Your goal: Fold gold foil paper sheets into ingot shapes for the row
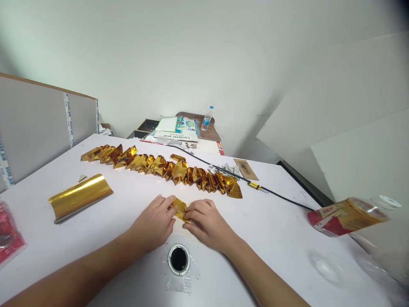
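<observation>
- Bench: carries all items listed; its middle, ahead of the near edge, serves as the working spot, presumably for easy reach by both hands.
- Row of folded gold pieces: runs alongside the far edge; pieces stand packed together, likely to save room and hold their folds.
- Left hand and right hand: both closed, fingers bent onto opposite ends of the gold strip; this appears to steady it and keep its creases flat.
- Gold sheets: curled, near the left edge; apparently placed within left-hand reach.
- Jar: red and amber label, by the right edge, outside the working spot.
- Gold strip: flat at mid-bench, between the hands; its ends are partly hidden by fingers.
- Round black-centred object: toward the near edge, between the forearms; purpose cannot be told.
</observation>
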Motion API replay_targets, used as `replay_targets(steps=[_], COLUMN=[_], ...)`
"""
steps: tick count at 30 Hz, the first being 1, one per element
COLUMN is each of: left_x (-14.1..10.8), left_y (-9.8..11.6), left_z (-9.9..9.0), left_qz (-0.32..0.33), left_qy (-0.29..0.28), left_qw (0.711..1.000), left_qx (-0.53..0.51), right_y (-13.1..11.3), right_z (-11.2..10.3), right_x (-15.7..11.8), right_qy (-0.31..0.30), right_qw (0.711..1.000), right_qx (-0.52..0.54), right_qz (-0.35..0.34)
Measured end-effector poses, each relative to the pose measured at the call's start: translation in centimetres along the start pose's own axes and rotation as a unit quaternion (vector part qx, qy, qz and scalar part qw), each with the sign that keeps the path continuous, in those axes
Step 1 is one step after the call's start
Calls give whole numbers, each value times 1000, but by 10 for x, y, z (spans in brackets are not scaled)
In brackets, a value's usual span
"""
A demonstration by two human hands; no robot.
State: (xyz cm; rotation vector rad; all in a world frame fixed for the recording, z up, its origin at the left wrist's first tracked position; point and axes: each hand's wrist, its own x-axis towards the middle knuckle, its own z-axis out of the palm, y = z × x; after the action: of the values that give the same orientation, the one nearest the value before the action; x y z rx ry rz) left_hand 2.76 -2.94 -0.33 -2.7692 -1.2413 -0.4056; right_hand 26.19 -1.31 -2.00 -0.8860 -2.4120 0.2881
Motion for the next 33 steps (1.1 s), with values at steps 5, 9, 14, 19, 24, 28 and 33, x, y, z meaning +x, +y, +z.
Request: replay_targets(steps=[5,9,14,19,24,28,33], left_x=[3,10,19,14,10,9,11], left_y=[0,3,12,13,7,9,16], left_z=[3,-3,-11,2,12,13,21], left_qz=[-7,-25,-44,-39,-25,-9,-43], left_qy=[-4,-43,-83,-72,-49,-40,4], left_qw=[1000,999,994,993,995,998,999], left_qx=[-20,-5,50,84,83,53,19], right_y=[6,3,-4,-4,0,-2,-5], right_z=[1,1,2,0,-4,-1,6], right_x=[-2,1,6,5,1,2,5], right_qy=[-6,8,26,35,14,70,108], right_qw=[1000,1000,1000,999,999,995,993], right_qx=[15,6,-8,-19,-9,-48,-48], right_qz=[14,11,-1,-31,-46,-52,-26])
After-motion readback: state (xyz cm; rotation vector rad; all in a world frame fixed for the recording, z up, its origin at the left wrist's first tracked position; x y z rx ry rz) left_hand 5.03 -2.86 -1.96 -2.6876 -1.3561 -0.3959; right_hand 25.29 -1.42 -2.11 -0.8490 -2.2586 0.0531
